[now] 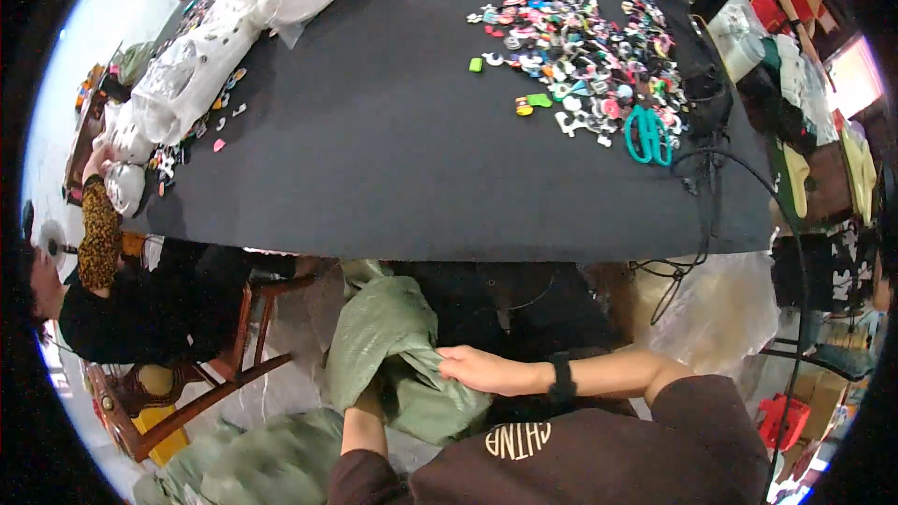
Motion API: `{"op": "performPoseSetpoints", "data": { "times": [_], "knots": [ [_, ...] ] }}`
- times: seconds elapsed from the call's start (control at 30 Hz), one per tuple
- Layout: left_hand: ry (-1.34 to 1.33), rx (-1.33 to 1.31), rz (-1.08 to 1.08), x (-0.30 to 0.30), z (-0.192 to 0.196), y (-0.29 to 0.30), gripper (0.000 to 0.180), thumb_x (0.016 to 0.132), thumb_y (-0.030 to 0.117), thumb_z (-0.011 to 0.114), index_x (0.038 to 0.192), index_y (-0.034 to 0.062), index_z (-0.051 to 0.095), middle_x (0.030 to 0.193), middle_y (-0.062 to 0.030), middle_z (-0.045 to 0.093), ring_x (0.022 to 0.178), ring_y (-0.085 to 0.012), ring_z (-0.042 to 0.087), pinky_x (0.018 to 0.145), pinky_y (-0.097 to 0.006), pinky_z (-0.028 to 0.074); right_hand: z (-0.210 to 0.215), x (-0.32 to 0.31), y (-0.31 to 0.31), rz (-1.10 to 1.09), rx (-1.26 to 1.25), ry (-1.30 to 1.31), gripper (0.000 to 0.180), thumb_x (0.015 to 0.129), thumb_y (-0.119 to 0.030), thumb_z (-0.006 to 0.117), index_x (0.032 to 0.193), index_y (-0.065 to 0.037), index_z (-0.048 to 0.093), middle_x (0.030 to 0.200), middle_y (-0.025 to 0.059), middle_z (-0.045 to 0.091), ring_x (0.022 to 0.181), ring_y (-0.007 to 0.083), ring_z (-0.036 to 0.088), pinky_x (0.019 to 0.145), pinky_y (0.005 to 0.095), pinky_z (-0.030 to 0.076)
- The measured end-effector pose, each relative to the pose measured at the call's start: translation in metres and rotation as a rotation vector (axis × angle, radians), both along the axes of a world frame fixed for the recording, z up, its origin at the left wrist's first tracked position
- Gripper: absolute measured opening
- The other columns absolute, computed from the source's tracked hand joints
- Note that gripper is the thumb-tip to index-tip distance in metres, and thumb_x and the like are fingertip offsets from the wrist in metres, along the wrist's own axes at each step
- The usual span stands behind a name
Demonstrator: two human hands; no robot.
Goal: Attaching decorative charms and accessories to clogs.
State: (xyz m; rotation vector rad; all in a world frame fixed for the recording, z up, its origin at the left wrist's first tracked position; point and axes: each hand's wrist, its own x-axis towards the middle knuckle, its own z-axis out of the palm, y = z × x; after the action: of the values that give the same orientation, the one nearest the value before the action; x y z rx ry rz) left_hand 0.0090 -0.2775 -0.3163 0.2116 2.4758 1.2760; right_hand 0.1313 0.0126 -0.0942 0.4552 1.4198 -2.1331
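Down below the near edge of the black table [374,159], both hands are on a green sack [388,337]. The right hand [482,369] comes in from the right, a black band at its wrist, and lies flat along a fold of the cloth: fingers [449,362] stretched out and close together, their tips pressing on the fold, the sack lying under and just ahead of them. Whether they pinch the fabric I cannot tell. The left hand [367,402] is sunk into the sack from below, cloth bunched around it (the fingers are hidden, so how far they are closed cannot be told). The sack itself sits just under the table's near edge, crumpled, its top rising toward the table.

On the table, at the far right, lies a wide heap of small coloured pieces [580,37], with teal scissors [647,136] at the heap's near right corner and a dark cable [711,187] curling off the right edge. Along the table's far left edge lie clear plastic bags [206,56]. At the left end of the table another person [98,252] in dark clothes sits on a wooden chair [187,383], one patterned sleeve raised toward the bags.
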Motion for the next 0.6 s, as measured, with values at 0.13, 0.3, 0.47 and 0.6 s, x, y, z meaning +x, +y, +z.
{"op": "performPoseSetpoints", "data": {
  "times": [0.13,0.3,0.47,0.6],
  "knots": [
    [-0.041,0.002,0.063,-0.021,0.0,-0.002,0.027,0.086,0.021,0.052,0.104,0.0012,0.055,0.101,-0.0122,0.057,0.096,-0.0284,0.052,0.086,-0.038,0.041,-0.048,-0.022,-0.003,-0.061,0.137,0.028,0.029,0.087,-0.025,0.043,0.099,0.0,0.052,0.085,0.006,0.055,0.078,0.0145,0.05,0.068,0.0287,0.041],
    [0.019,0.0,0.177,-0.018,0.026,-0.043,0.018,0.083,0.014,0.052,0.096,0.0017,0.056,0.092,-0.0149,0.057,0.088,-0.0321,0.053,0.08,-0.04,0.042,-0.075,-0.031,-0.001,0.014,0.332,0.058,0.072,0.089,-0.042,0.04,0.137,0.006,0.019,0.133,0.0266,0.038,0.121,0.0345,0.04,0.098,0.0356,0.033],
    [0.447,-0.36,-0.113,-0.025,0.21,-0.081,0.02,0.087,0.012,0.048,0.098,-0.0015,0.056,0.105,-0.0153,0.057,0.101,-0.0284,0.052,0.085,-0.039,0.04,-0.118,-0.038,0.011,0.268,0.507,0.178,0.059,0.092,-0.04,0.037,0.132,0.002,0.034,0.118,0.024,0.053,0.11,0.0385,0.049,0.093,0.0411,0.038],
    [0.633,-0.267,-0.042,-0.076,0.294,-0.114,0.023,0.088,0.014,0.047,0.103,-0.0017,0.055,0.11,-0.0144,0.056,0.105,-0.0268,0.05,0.088,-0.038,0.039,-0.069,-0.023,0.035,0.24,0.656,0.26,0.051,0.092,-0.037,0.038,0.129,-0.002,0.041,0.109,0.0211,0.059,0.107,0.037,0.052,0.089,0.0415,0.04]
  ]
}}
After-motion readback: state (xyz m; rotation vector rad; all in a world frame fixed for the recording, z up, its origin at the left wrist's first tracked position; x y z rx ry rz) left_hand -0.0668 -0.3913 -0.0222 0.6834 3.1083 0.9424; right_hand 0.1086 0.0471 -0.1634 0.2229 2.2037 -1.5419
